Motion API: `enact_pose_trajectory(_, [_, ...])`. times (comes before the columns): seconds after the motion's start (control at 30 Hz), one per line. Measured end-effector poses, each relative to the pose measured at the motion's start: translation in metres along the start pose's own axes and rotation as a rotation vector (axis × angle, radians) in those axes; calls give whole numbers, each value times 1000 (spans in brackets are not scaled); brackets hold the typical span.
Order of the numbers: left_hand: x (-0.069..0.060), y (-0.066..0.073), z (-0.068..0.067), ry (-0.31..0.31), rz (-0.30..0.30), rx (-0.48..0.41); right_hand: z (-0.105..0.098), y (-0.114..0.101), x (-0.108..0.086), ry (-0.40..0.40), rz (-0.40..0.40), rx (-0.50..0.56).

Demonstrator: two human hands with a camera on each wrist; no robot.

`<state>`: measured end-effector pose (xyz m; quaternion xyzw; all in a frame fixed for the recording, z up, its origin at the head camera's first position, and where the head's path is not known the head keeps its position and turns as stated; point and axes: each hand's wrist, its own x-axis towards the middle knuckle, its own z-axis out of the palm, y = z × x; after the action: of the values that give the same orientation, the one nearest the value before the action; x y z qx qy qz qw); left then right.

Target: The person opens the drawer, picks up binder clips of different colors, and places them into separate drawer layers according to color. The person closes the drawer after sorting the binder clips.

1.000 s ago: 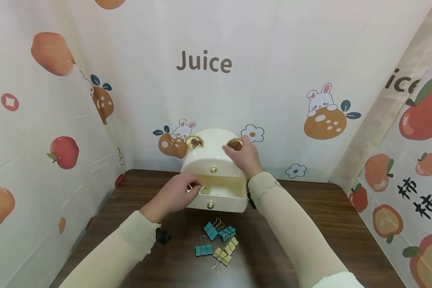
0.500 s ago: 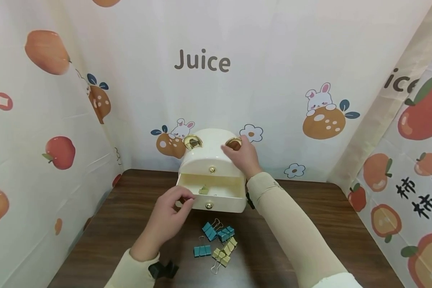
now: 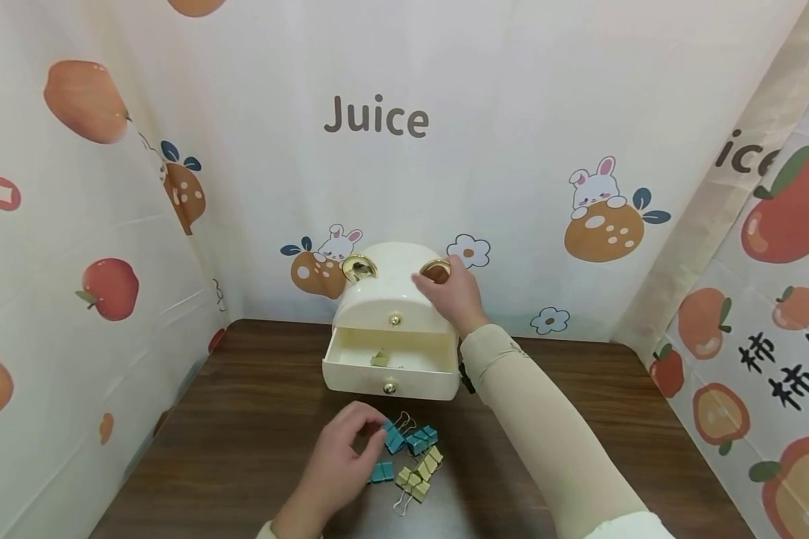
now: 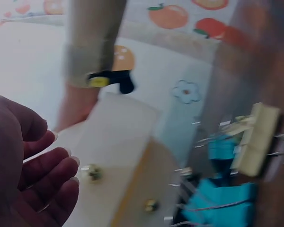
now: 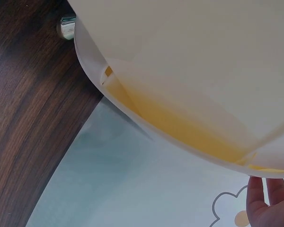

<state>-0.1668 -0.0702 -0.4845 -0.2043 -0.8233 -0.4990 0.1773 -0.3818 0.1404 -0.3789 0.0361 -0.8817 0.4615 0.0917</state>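
Note:
A white desktop drawer box (image 3: pixel 394 288) with a rounded top and gold ear-like rings stands against the curtain. Its lower drawer (image 3: pixel 350 380) is pulled out, and a small yellow binder clip (image 3: pixel 380 359) lies inside. My right hand (image 3: pixel 455 296) holds the box at its upper right, by the ring; some fingers are hidden in the head view. In front of the drawer, my left hand (image 3: pixel 340 460) is beside teal binder clips (image 3: pixel 421 440) and yellow binder clips (image 3: pixel 413 483). Its fingers are loosely bent with nothing between them, and it partly covers one teal clip.
The dark wooden table (image 3: pixel 243 419) extends to both sides of the box. A fruit-printed curtain (image 3: pixel 512 112) hangs behind it and along both sides. The upper drawer, with its gold knob (image 3: pixel 395 320), is closed.
My left hand has moved from the drawer's left side down toward the loose clips. The drawer's left side has come further out. My right hand stays on the box.

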Motion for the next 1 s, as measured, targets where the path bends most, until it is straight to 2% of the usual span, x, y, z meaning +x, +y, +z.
enact_pose_trajectory(0.17, [-14,-9,20,-74,-13,41,0,0,-1,-4,4,-1])
enact_pose_trajectory(0.33, [-23,-14,31,-165,-23,76,1,0,0,-8,1,-5])
enact_pose_trajectory(0.53, [-26,-18,39,-232,-45,124,0,3,2,-2,3,-9])
enact_pose_trajectory(0.83, [-31,-26,59,-312,-102,195,-2,3,1,6,-2,-13])
enact_pose_trajectory(1.0, [-32,-32,61,-382,-130,208,1,0,0,7,4,-17])
